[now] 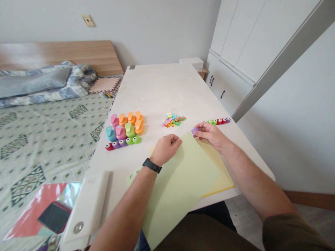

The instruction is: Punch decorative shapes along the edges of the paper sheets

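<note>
A small purple craft punch (pixel 194 130) sits right of centre in the frame, at the uppermost corner of a pale green sheet of paper (pixel 183 174), pinched between the thumb and fingers of the right hand (pixel 210 135). The left hand (pixel 165 148), at mid-frame, is nearly closed, its thumb and fingers gripping the sheet's upper edge. The work looks well under way, judging by the heap of multicoloured paper cut-outs (pixel 173 120) above the hands; this sheet, though, seems barely begun, as its visible surface shows no holes and nearly all of it appears left to punch. Whether the paper is inside the punch's slot cannot be told. The sheet lies aslant, its long axis running from lower left to upper right, with one corner pointing up the frame towards the punch and its lower end overhanging the table edge. The punch is mostly covered by fingers, so its own long axis is unclear. Yellow paper (pixel 223 177) shows beneath on the right. A row of small punches (pixel 123 142) stands below larger lever punches (pixel 125 128) at centre left, and another small row (pixel 219 121) at centre right.
</note>
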`<state>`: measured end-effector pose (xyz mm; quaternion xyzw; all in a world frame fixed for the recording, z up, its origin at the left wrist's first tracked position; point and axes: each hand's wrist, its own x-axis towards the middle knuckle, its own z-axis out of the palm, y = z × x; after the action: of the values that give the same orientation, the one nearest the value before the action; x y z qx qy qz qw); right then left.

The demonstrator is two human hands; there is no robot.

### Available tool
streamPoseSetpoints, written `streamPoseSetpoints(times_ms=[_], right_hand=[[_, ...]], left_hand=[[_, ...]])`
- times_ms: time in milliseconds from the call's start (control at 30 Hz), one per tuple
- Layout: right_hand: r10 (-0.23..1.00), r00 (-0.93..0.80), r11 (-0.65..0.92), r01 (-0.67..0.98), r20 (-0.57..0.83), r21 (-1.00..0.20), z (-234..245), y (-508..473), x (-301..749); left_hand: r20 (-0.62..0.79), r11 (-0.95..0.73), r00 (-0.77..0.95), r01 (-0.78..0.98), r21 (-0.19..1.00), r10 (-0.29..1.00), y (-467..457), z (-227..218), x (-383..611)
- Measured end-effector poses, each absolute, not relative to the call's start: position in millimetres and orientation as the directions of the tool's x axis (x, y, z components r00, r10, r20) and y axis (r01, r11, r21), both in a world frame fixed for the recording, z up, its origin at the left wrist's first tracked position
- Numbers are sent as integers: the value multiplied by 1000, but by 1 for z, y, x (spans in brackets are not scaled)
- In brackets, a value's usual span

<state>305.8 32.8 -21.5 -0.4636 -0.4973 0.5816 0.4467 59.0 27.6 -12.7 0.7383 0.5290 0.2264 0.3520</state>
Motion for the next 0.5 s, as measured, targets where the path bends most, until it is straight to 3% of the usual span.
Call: streamPoseSetpoints(times_ms=[500], right_hand=[[991, -121, -62, -24, -59, -998, -20, 32, 304]], left_hand=[[-33, -221, 355, 649, 728, 934, 33, -3, 54]])
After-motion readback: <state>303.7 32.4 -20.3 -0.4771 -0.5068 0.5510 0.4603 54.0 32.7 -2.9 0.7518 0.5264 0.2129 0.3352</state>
